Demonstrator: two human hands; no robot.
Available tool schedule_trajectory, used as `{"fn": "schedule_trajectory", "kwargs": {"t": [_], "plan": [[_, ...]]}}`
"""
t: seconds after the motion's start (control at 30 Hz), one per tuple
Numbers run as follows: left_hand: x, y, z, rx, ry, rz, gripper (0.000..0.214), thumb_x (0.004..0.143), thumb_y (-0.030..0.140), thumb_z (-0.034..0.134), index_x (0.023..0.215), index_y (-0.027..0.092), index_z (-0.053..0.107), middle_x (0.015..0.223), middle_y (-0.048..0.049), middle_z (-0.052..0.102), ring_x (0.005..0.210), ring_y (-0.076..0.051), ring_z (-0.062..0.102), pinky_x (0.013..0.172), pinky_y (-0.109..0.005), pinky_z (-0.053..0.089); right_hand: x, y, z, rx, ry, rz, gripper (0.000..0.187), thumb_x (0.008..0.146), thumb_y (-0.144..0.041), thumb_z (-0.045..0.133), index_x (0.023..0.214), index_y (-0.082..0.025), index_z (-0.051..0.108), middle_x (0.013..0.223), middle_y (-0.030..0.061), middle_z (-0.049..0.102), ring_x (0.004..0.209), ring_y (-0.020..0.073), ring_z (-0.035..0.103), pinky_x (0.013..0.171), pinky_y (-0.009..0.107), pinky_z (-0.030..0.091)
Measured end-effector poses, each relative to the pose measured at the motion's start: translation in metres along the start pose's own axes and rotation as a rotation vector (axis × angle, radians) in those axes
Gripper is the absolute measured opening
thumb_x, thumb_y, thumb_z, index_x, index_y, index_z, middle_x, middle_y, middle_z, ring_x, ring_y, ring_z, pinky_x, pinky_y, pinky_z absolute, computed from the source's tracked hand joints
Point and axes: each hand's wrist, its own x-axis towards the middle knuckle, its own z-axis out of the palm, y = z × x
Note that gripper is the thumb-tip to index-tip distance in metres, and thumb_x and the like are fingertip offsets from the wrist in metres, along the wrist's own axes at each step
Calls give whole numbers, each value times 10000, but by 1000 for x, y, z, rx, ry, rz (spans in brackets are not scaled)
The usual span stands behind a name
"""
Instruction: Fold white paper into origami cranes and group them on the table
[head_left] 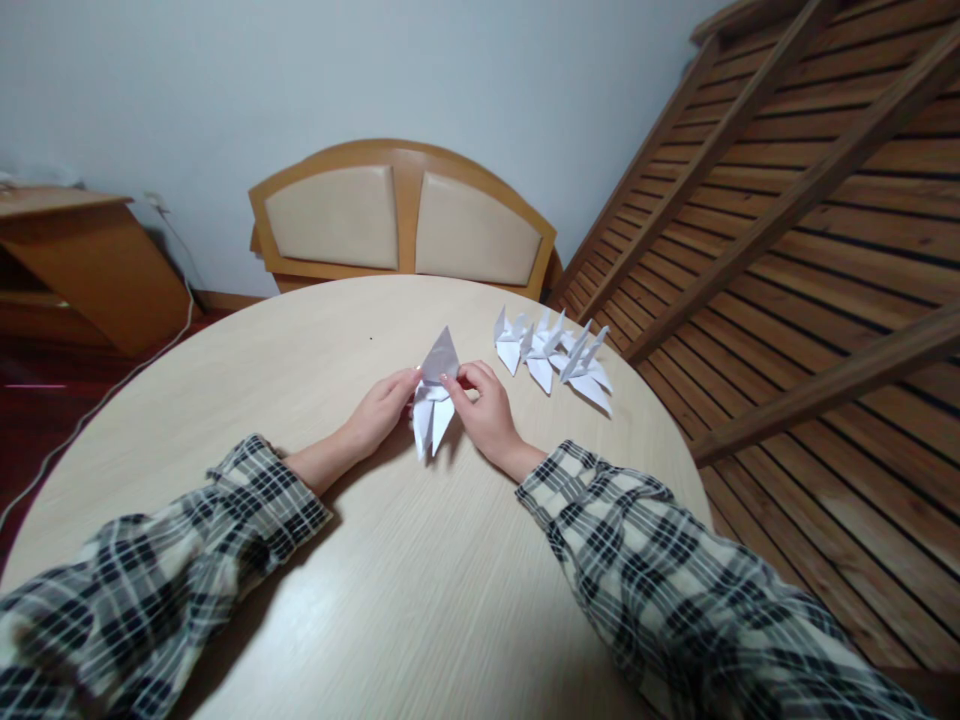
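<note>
Between my two hands is a partly folded white paper crane point(441, 358), held just above the round table. One wide pointed flap stands up at its top, and two narrow points hang down toward me. My left hand point(382, 408) is closed on its left edge with thumb and fingers. On the other edge, my right hand point(484, 405) pinches the paper, thumb in front near the middle fold. To the right of my right hand stand several folded white paper cranes point(541, 358), grouped close together.
The light wooden round table point(315, 620) fills the foreground. Behind it a headboard point(409, 220) with cream panels leans near the wall. A slatted wooden frame point(810, 230) rises on the right. At left are a wooden desk point(97, 260) and a white cable point(112, 390).
</note>
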Motion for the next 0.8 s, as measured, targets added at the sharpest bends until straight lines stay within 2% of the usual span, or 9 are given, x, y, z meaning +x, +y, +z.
{"fn": "schedule_trajectory", "kwargs": {"t": [0.1,0.23,0.33,0.4,0.47,0.57,0.63,0.7,0.8], "plan": [[-1,-1,1,-21,-92,20,342,877,507,610,883,168,662,796,-44,655,679,-162,560,619,-290,465,1,1,0,12,34,46,295,938,-338,587,691,-221,478,729,-15,535,735,152,533,701,299,447],[-4,-2,4,-123,-193,-6,368,802,356,738,1099,148,671,1013,-93,716,852,-189,658,791,-333,522,1,5,2,73,28,123,263,937,-362,574,719,-227,516,731,-8,571,736,160,563,701,310,454],[-5,-5,6,-179,-231,-13,428,776,289,772,1157,142,643,1113,-124,706,948,-210,674,863,-359,527,0,8,3,136,55,179,138,910,-374,601,880,-242,572,741,-12,601,711,163,589,679,315,478],[-7,-7,6,-189,-242,-13,565,758,254,792,1272,156,578,1154,-134,690,980,-220,670,865,-364,531,0,9,4,181,91,217,234,889,-363,624,1077,-252,540,707,-37,594,664,160,590,641,308,482],[-8,-8,5,-188,-259,-15,770,744,221,801,1425,184,444,1128,-128,689,956,-219,669,827,-356,538,-1,10,4,209,113,246,360,881,-346,633,1186,-257,465,673,-63,581,630,155,588,614,297,478],[-10,-7,3,-172,-281,2,1010,748,177,784,1569,245,199,1037,-87,684,865,-191,658,742,-315,531,0,12,5,206,107,249,266,891,-348,621,1098,-256,481,675,-59,586,626,149,593,599,285,477],[-11,-6,2,-147,-278,29,1058,755,156,764,1592,278,128,996,-61,674,798,-163,638,702,-288,516,0,13,5,188,102,238,161,904,-362,603,989,-245,533,731,-27,617,669,151,608,617,288,490],[-12,-5,2,-98,-263,55,999,766,150,741,1588,288,189,1026,-66,671,789,-152,622,700,-278,509,1,14,4,179,101,233,145,915,-375,590,931,-231,586,830,14,664,752,164,633,673,306,513],[-11,-2,2,-13,-234,99,746,779,164,709,1477,250,460,1229,-118,642,914,-177,617,750,-284,514,1,12,3,174,71,221,187,934,-394,575,936,-221,648,948,52,708,883,192,660,789,347,531]]}}
